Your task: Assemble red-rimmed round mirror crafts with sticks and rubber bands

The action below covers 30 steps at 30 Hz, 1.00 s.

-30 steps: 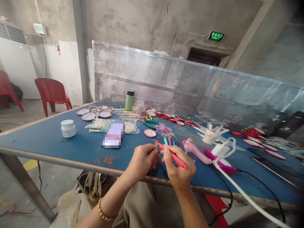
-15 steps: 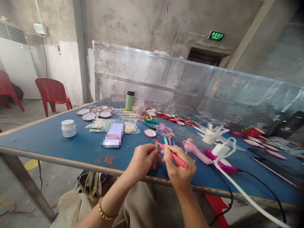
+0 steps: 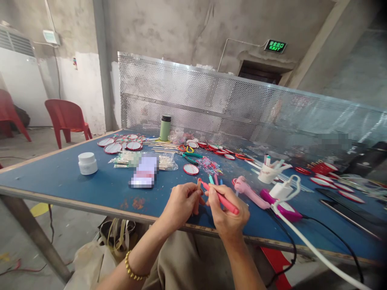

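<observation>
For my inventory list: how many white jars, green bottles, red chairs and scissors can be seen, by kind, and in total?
White jar: 1
Green bottle: 1
Red chairs: 2
Scissors: 2 pairs, one with red and yellow handles, one green
Total: 6

Barely a flicker here: the view nudges a touch, the white jar (image 3: 87, 162) sliding slightly rightward in frame.

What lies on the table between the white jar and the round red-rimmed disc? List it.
In the head view, between the jar and the disc lie clear bags of sticks and a blurred flat item.
</observation>
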Available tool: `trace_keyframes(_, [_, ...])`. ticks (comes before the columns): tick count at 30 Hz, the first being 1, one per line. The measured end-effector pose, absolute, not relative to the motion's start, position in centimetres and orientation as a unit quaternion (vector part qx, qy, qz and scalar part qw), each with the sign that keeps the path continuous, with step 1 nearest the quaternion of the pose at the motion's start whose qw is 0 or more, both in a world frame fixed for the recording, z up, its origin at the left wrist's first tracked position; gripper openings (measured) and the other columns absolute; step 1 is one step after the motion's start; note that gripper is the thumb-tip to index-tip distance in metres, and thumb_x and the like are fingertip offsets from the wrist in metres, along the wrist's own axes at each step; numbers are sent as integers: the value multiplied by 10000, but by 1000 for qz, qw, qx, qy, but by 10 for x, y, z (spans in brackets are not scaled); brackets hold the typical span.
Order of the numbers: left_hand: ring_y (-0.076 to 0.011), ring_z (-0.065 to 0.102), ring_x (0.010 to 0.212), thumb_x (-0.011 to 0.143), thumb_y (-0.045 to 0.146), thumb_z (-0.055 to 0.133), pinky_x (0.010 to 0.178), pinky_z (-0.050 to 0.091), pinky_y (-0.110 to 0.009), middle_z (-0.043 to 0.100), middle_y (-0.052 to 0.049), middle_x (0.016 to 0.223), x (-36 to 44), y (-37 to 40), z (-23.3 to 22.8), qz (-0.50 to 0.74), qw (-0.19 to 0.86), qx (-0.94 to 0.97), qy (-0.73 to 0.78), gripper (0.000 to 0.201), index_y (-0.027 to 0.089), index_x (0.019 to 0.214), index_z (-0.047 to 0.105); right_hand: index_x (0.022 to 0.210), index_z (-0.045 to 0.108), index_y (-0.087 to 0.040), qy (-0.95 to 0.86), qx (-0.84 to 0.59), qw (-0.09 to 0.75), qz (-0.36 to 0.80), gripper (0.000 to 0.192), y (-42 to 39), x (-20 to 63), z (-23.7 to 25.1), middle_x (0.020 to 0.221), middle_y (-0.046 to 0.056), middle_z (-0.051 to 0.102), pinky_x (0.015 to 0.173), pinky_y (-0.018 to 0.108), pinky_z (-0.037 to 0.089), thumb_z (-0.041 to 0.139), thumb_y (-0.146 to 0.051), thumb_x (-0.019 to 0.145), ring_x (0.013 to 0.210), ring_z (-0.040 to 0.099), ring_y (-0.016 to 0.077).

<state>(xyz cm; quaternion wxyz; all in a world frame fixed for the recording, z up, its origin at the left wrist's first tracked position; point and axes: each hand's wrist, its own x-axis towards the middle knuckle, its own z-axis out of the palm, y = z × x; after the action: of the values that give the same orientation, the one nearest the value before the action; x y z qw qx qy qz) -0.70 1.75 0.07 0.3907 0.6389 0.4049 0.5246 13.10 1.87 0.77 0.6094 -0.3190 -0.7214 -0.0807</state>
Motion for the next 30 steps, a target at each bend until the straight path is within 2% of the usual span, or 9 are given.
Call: trace_keyframes(30, [-104,501,447,905,298,484,537,404,-202,576,29,469,-7,19,-2,525,389,639,405,281,185,682,612,885,677,-184,-716,-313,621,-68,88,19,130,8,762,5,723,629,242,545,601,-143,895,617,689,130])
